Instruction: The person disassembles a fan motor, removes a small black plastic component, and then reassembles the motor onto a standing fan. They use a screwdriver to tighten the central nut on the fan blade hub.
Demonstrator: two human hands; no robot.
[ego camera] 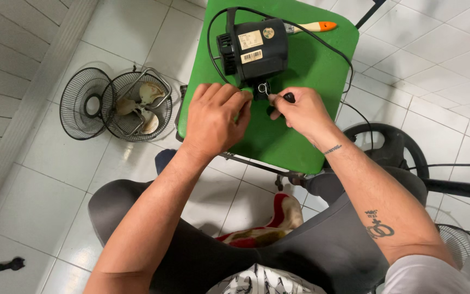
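Left hand curled narrow against the black fan motor base on the green stool, right hand pinching a black-handled screwdriver at the metal bracket – white rectangular labels, round gold sticker just above fingertips.

Motor housing looking matt dark plastic, paper stickers on it. Bench top showing smooth green plastic, slightly glossy. Grilles showing black wire metal. Floor tiles shining glossy white. Brush handle looking pale wood, orange tip.
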